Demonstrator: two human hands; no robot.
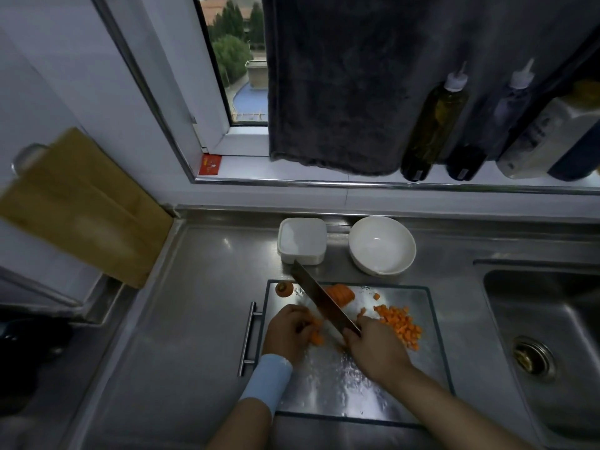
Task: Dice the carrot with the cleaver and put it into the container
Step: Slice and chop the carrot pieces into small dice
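Left hand: closest to us along with its blue wristband; the fingers curl down and we see them pinning a small bunch of carrot strips to the board.
Wooden board: far left, leaning against the wall.
Steel chopping board: flat on the counter and wet, with its bar handle on the left edge.
Carrot end: we find it alone at the board's far left corner.
Container: white and rectangular, on the counter just beyond the board.
Cleaver: its blade runs diagonally from near the container down to the right hand, just right of the held strips.
Sliced carrot chunk: lies behind the blade on the board's far side.
Right hand: we see its fingers wrapped around the cleaver's handle, which the hand hides.
White bowl: just beside the container, to its right.
Diced carrot: an orange heap on the board right of the cleaver, well apart from the container.
Oil bottle: on the windowsill beside a dark towel.
Sink: we see it at far right.
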